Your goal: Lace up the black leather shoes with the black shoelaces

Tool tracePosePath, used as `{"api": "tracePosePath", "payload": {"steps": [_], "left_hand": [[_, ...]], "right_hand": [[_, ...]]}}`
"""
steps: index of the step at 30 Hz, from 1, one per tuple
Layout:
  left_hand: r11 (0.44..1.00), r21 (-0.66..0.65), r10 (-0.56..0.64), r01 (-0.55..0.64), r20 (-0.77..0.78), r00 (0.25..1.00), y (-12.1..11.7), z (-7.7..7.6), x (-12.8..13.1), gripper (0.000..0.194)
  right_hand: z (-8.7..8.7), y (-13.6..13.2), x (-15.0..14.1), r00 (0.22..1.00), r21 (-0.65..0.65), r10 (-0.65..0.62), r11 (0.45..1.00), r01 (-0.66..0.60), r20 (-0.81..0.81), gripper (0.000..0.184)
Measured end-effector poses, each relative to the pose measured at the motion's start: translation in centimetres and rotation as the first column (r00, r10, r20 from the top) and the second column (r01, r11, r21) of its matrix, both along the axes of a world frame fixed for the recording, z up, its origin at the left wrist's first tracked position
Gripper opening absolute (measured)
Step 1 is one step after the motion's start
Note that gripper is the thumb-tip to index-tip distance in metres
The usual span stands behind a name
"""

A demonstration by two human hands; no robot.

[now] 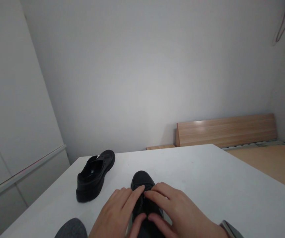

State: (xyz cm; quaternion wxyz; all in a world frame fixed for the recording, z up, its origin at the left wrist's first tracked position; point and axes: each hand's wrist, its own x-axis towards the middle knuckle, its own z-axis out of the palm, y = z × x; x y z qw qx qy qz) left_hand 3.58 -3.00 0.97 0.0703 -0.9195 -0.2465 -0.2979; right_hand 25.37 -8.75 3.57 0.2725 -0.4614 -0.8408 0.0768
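Observation:
A black shoe (142, 178) lies on the white table with its toe pointing away from me. From the left, my left hand (120, 210) grips its upper, with the index fingertip near the tongue and the thumb lower down by the opening. My right hand (174, 206) holds the same part from the right, its fingertips almost meeting those of the left. Both hands hide the sides of the shoe, and its heel runs below the frame. What the fingertips pinch there is too dark to make out.
A second black shoe (93, 178) stands at the table's left, toe away. A grey rounded piece, perhaps an insole (71, 228), is cut off at the bottom left. Behind the white table (231, 195) are a wooden headboard (226, 129) and a bed (268, 160). White cabinets (13, 132) line the left.

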Motion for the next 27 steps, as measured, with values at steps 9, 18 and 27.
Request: {"api": "tracePosePath", "payload": {"steps": [9,18,27], "left_hand": [[0.998,-0.037,0.042,-0.042,0.004,0.999,-0.2,0.5,0.1,0.043],[0.990,-0.117,0.084,-0.084,-0.004,0.996,-0.2,0.4,0.6,0.020],[0.987,-0.163,0.037,-0.003,0.207,0.978,-0.9,0.9,1.3,0.019]], "right_hand": [[0.3,0.0,-0.4,0.990,-0.085,-0.091,0.991,0.100,0.106,0.054],[0.0,0.0,-1.6,0.948,0.005,-0.174,0.984,0.179,0.268,0.040],[-0.7,0.1,-1.6,0.941,0.096,-0.233,0.972,0.216,0.244,0.039]]}}
